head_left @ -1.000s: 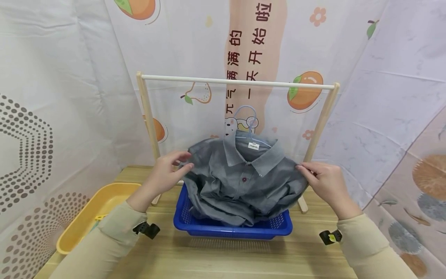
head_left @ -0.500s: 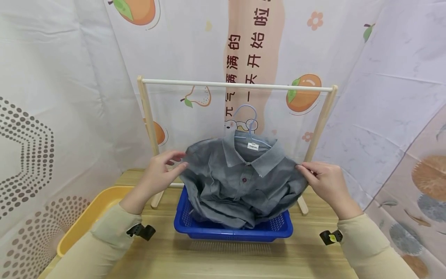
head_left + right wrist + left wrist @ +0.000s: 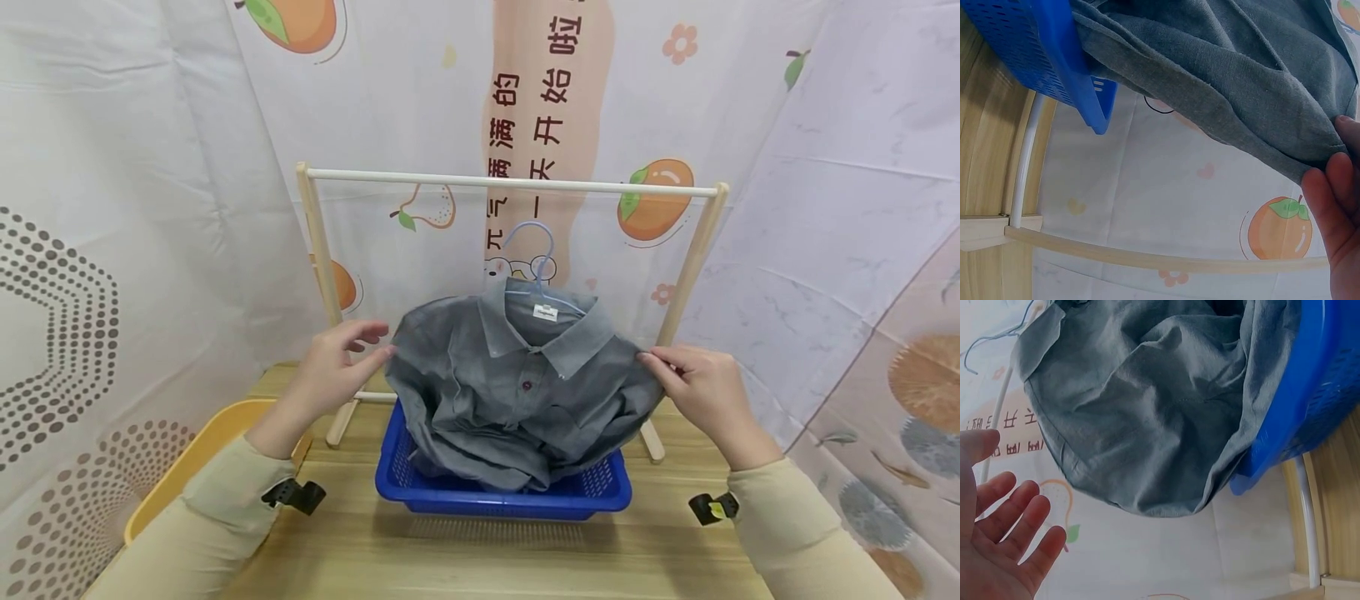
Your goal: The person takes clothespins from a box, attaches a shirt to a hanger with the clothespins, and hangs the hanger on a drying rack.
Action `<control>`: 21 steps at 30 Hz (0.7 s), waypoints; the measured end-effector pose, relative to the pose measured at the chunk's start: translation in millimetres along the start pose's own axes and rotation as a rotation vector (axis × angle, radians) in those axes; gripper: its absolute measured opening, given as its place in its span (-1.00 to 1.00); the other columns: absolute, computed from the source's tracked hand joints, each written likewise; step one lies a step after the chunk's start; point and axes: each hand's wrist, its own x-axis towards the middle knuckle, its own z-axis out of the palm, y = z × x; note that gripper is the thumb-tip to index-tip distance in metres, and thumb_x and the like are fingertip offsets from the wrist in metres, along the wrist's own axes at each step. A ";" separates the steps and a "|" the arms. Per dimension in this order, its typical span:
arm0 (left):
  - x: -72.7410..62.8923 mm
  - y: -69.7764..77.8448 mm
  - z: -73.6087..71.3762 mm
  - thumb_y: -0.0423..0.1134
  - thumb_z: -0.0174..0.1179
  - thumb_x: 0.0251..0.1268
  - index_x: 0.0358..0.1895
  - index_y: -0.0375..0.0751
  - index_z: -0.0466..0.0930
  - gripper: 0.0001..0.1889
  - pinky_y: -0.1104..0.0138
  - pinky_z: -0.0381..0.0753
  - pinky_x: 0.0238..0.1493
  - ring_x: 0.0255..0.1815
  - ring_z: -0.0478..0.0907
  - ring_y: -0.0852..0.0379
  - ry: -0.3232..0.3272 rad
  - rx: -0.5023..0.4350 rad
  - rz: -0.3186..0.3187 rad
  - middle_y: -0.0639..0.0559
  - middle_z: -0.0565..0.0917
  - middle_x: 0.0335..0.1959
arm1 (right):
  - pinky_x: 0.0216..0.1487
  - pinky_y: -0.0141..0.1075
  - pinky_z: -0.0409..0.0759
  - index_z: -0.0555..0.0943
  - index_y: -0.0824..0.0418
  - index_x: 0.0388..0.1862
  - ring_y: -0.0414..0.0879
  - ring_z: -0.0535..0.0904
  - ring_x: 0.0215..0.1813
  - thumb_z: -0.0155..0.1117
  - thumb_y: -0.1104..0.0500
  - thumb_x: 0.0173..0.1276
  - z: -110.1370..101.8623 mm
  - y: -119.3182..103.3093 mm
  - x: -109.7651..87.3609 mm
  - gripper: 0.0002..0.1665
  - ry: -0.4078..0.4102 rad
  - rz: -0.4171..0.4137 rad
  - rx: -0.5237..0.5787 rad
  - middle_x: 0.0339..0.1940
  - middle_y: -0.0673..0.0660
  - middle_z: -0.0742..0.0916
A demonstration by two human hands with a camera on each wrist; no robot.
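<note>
A grey collared shirt (image 3: 480, 375) lies bunched in a blue plastic basket (image 3: 502, 504), its collar facing up. Inside its neck sits a light blue hanger (image 3: 552, 250), with the hook standing above the collar. My right hand (image 3: 701, 392) pinches the shirt's shoulder at the right side between thumb and fingers; the right wrist view shows the fingertips (image 3: 1322, 194) at the cloth. Beside the opposite shoulder, my left hand (image 3: 330, 367) is held with fingers loosely spread. The left wrist view shows that hand's fingers (image 3: 1022, 525) apart from the cloth, holding nothing.
Behind the basket stands a wooden rack with a white rail (image 3: 510, 182) above the hanger hook. A yellow tray (image 3: 202, 450) lies at the left, partly hidden by my left sleeve. Printed curtains (image 3: 405, 100) surround the wooden table (image 3: 480, 567).
My left hand has drawn away to the left from the shirt's shoulder. My right hand keeps its pinch on the other shoulder. The head view has tilted slightly.
</note>
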 end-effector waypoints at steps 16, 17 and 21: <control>-3.5 -14.3 -16.9 -0.31 0.31 0.41 0.13 -0.38 0.65 -0.69 -0.10 0.66 -0.07 -0.04 0.64 -0.13 0.023 0.028 -0.038 -0.24 0.71 0.03 | -0.50 -0.22 0.52 0.85 0.15 -0.26 -0.22 0.58 -0.54 0.58 0.29 0.14 3.4 -2.4 6.1 -0.84 -0.017 0.018 0.011 -0.43 0.04 0.80; -4.2 -15.9 -18.3 -0.30 0.31 0.41 0.13 -0.38 0.64 -0.68 -0.10 0.66 -0.06 -0.04 0.64 -0.13 0.021 0.036 -0.045 -0.24 0.70 0.03 | -0.51 -0.23 0.51 0.85 0.15 -0.27 -0.23 0.57 -0.54 0.58 0.29 0.14 3.7 -2.7 6.6 -0.84 -0.016 0.018 0.014 -0.44 0.03 0.79; -9.1 -23.1 -23.9 -0.24 0.29 0.44 0.15 -0.36 0.63 -0.66 -0.10 0.64 -0.03 -0.02 0.63 -0.14 0.012 0.088 -0.077 -0.24 0.70 0.05 | -0.53 -0.25 0.48 0.85 0.16 -0.28 -0.25 0.53 -0.58 0.56 0.27 0.18 5.1 -4.1 8.8 -0.89 -0.017 0.016 0.025 -0.47 0.01 0.78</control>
